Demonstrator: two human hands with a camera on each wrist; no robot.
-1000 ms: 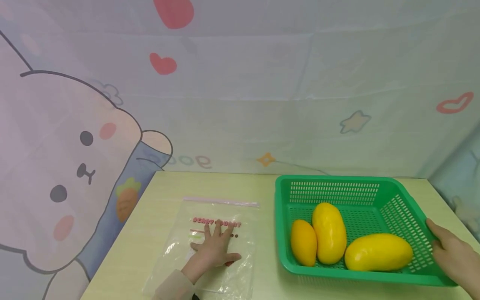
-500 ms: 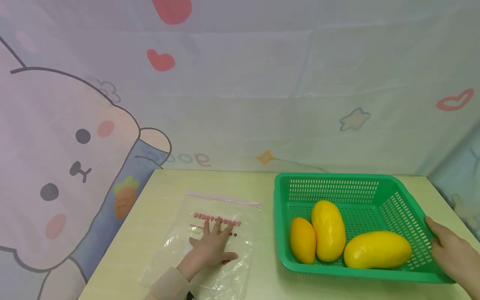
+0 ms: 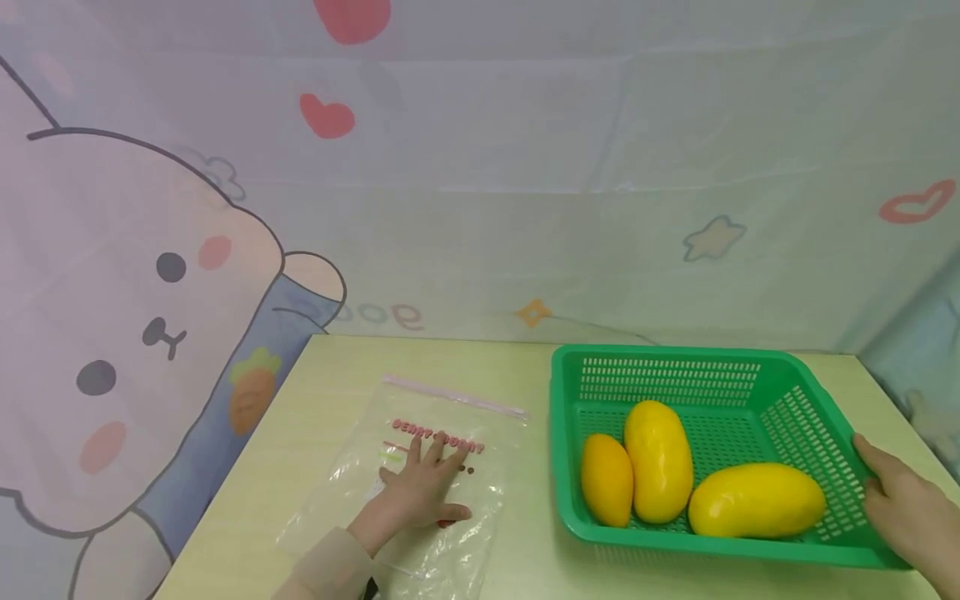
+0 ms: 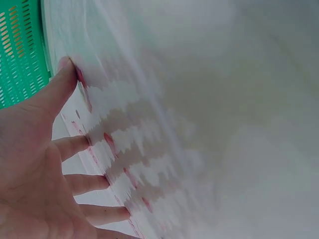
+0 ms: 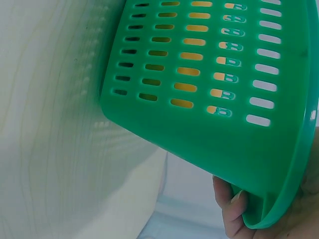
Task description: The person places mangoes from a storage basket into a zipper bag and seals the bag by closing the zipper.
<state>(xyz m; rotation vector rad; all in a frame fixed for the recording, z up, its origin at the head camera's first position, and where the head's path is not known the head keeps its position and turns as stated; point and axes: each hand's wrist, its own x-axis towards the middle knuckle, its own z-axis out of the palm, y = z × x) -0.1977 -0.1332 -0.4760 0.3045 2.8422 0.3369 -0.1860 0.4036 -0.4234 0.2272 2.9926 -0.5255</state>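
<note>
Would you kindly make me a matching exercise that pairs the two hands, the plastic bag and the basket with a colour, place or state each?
Column one
1. left hand
2. plastic bag
3. right hand
4. basket

Column two
A. gripping the basket
B. green, with three fruits inside
C. fingers spread, touching the plastic bag
D. see-through, with pink lettering

Pairs: 1-C, 2-D, 3-A, 4-B
</note>
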